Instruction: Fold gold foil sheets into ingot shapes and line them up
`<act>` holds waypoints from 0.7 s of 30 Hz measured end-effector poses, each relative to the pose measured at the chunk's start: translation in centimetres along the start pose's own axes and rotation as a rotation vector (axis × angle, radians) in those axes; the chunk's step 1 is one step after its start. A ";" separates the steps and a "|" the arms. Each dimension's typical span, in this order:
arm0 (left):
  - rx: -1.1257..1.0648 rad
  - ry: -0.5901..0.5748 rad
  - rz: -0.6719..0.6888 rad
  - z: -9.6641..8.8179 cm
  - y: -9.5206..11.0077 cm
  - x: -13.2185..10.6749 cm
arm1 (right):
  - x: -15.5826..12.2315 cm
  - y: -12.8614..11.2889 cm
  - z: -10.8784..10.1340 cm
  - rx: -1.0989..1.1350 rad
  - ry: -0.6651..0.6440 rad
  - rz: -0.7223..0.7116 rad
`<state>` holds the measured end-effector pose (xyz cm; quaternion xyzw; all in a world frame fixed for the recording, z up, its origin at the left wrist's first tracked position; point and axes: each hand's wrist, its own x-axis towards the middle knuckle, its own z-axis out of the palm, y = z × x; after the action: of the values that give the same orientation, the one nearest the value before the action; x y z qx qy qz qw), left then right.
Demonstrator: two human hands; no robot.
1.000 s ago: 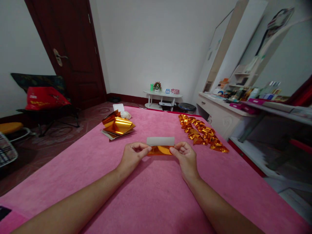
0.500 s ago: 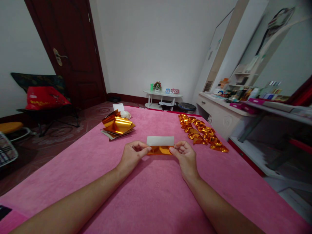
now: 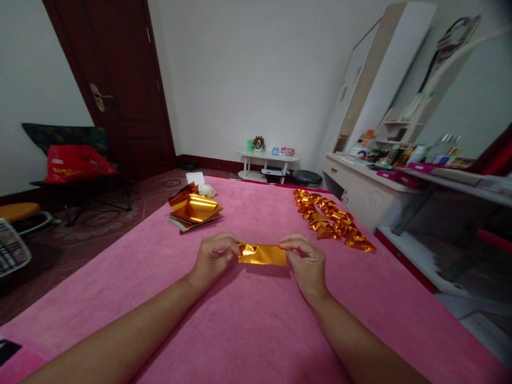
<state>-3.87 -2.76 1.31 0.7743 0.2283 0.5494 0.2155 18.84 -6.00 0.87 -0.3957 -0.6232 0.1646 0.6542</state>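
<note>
A folded strip of gold foil paper (image 3: 263, 255) is stretched level between my two hands, just over the pink cloth (image 3: 248, 325). My left hand (image 3: 216, 257) pinches its left end, fingers closed. At the right end, my right hand (image 3: 306, 262) grips it between thumb and fingers. Only the shiny gold side of the strip shows. Beyond my left hand lies a loose stack of gold foil sheets (image 3: 196, 207). To the right, past my right hand, folded gold foil pieces (image 3: 334, 216) lie in rows on the cloth.
Behind the stack sit a small white lump (image 3: 206, 190) and a white box-like item (image 3: 195, 178). A dressing table (image 3: 368, 181) crowded with bottles stands on the right. A chair at left holds a red bag (image 3: 78, 162). A low white stand (image 3: 268, 156) is by the wall.
The pale upper flap of the sheet has gone from view, and the strip now shows gold across its face. Both hands still hold its ends, with the fingers shifted.
</note>
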 end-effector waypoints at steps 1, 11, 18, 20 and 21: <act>0.034 -0.011 0.048 -0.1 0.1 0.0 | 0.0 -0.1 0.0 -0.009 0.003 -0.019; 0.241 -0.044 0.299 -0.2 0.2 -0.1 | -0.1 -0.7 0.1 -0.044 0.015 -0.062; 0.295 -0.062 0.340 -0.2 0.1 -0.2 | -0.3 -0.8 0.0 -0.093 -0.027 -0.062; 0.313 -0.076 0.349 -0.1 0.2 -0.2 | -0.3 -0.8 0.0 -0.092 -0.039 -0.069; 0.323 -0.082 0.353 -0.1 0.2 -0.2 | -0.2 -0.9 0.1 -0.094 -0.041 -0.073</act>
<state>-3.98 -3.04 1.36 0.8483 0.1654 0.5031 -0.0016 18.48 -6.69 1.31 -0.3995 -0.6576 0.1194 0.6275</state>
